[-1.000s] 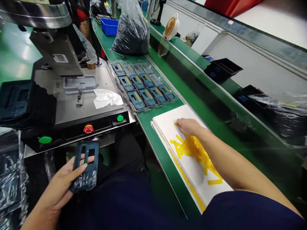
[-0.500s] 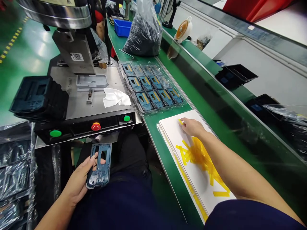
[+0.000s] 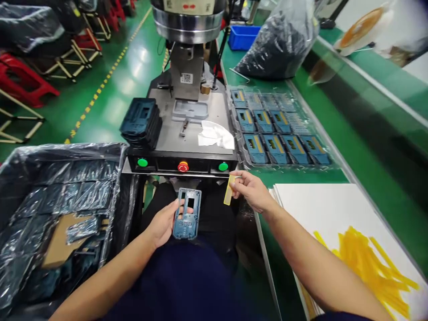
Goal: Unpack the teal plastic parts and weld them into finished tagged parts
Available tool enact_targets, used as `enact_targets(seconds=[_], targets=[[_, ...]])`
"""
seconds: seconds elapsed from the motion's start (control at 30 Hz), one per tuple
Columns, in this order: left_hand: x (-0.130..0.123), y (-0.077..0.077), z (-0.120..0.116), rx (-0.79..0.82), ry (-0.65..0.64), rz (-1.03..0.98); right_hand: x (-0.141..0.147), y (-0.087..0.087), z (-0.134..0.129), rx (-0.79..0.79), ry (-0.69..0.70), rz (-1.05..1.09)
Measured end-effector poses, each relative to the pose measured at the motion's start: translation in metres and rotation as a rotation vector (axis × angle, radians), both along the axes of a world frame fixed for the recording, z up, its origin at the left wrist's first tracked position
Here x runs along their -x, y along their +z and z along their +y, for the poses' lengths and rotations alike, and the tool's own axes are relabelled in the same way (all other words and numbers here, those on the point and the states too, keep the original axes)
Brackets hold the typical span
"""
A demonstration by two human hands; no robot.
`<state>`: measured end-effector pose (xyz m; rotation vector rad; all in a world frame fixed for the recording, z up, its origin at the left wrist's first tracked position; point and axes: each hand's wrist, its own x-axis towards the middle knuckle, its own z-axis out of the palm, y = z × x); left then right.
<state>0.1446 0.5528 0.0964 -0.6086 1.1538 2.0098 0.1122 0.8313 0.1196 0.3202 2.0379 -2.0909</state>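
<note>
My left hand (image 3: 164, 225) holds a dark blue plastic housing (image 3: 187, 226) by its left edge, above my lap, with fingers showing through its window. Between the thumb and fingers of my right hand (image 3: 249, 189) is a narrow yellow strip (image 3: 228, 191), hanging down just in front of the machine's edge. The strip and the housing are apart. More yellow strips (image 3: 361, 258) lie piled on a white sheet stack (image 3: 310, 200) at the right. Several similar housings with yellow strips sit in a clear tray (image 3: 245, 160) on the green bench.
A press machine (image 3: 163, 133) with green and red buttons stands ahead, bearing a stack of dark housings (image 3: 139, 122) and white paper (image 3: 216, 135). At the left is a plastic-lined bin (image 3: 115, 178) of wrapped parts. Behind the tray are a bulging bag (image 3: 274, 49) and a blue bin (image 3: 243, 38).
The view has turned left. My right hand has left the white sheets and come near the housing, carrying the yellow strip. My left hand still holds the housing.
</note>
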Motion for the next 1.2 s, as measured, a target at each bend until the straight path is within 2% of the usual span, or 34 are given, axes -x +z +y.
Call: enact_targets(seconds=[0.17,0.33,0.43,0.6,0.67,0.8,0.97,1.2], targets=[[0.002,-0.003,-0.002,-0.035,0.08,-0.062,0.009,-0.021,-0.051,0.14,-0.01,0.027],[0.002,-0.012,-0.003,-0.098,0.161,-0.054,0.002,-0.037,-0.073,0.142,0.003,0.068],[0.002,-0.015,-0.001,-0.121,0.195,-0.058,-0.006,-0.044,-0.075,0.057,0.006,0.182],[0.004,-0.014,0.007,-0.138,0.217,-0.066,-0.017,-0.048,-0.074,-0.493,0.004,0.633],[0.004,-0.014,0.012,-0.136,0.209,-0.05,-0.02,-0.047,-0.074,-0.605,0.02,0.781],[0.003,-0.016,0.017,-0.142,0.182,0.016,-0.022,-0.045,-0.077,-0.653,0.032,0.835],[0.002,-0.014,0.017,-0.12,0.167,0.057,-0.021,-0.048,-0.079,-0.595,0.006,0.81],[0.003,-0.012,0.016,-0.084,0.198,0.093,-0.023,-0.046,-0.079,-0.561,0.123,0.805]])
